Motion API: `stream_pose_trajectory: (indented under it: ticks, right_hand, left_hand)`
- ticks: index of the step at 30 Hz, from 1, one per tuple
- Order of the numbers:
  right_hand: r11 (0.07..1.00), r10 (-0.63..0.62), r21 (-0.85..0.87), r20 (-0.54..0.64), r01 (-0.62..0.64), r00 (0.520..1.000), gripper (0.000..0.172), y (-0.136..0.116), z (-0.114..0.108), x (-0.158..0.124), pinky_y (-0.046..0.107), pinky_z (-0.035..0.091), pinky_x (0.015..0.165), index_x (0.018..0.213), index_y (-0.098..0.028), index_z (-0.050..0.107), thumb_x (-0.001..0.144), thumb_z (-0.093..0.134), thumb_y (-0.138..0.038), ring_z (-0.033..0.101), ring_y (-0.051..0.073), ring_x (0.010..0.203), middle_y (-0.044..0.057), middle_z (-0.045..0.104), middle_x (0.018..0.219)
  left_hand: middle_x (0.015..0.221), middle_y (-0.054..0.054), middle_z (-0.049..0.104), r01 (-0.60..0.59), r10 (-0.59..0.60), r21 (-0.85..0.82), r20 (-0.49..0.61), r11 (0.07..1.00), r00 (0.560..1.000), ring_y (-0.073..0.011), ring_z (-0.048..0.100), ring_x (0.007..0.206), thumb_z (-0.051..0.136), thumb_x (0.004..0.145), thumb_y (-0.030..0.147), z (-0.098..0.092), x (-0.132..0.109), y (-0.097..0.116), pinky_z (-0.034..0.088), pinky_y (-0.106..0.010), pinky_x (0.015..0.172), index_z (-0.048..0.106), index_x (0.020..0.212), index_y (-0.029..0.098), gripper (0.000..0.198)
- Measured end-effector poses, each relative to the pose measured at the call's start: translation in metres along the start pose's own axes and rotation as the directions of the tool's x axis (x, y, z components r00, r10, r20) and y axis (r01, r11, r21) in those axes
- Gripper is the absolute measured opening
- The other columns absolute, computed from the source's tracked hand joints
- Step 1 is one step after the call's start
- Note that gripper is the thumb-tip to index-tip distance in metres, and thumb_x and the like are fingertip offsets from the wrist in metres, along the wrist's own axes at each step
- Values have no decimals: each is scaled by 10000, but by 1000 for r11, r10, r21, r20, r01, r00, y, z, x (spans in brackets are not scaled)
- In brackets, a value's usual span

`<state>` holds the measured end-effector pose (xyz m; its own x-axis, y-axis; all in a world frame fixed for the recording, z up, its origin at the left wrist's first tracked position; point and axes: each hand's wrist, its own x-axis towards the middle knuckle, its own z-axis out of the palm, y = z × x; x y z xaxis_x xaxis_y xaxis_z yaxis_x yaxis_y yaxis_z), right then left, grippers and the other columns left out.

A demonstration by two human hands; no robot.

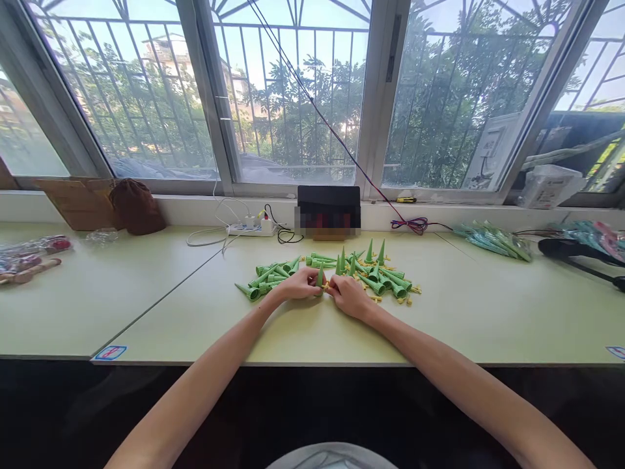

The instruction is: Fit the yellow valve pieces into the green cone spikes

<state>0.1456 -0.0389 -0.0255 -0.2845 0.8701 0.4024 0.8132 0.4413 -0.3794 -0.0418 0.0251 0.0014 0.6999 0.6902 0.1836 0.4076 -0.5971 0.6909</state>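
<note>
The pale, smooth desk carries a heap of green cones near the middle of its far edge, with small yellow pieces scattered among them. Both hands meet at the heap's near side: the left hand closes around one cone, and the right hand pinches its wide end. It looks like hard, hollow, light plastic, slick and tapered, so it is probably best gripped at the wide end.

Bright window daylight, sharp, edges warped
</note>
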Motion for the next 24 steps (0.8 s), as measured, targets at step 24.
stream_pose_trajectory:
  ticks: [24]
  right_hand:
    - [986, 50, -163, 53, -41, 997, 268, -5, -2, 0, 281, 253, 586, 911, -166, 659, 1024, 431, -253, 622, 193, 704, 94, 711, 802]
  left_hand:
    - [616, 44, 449, 12, -12, -10, 10, 1000, 1000, -113, 376, 591, 592, 630, 211, 1, 0, 1, 280, -233, 543, 660, 811, 142, 205]
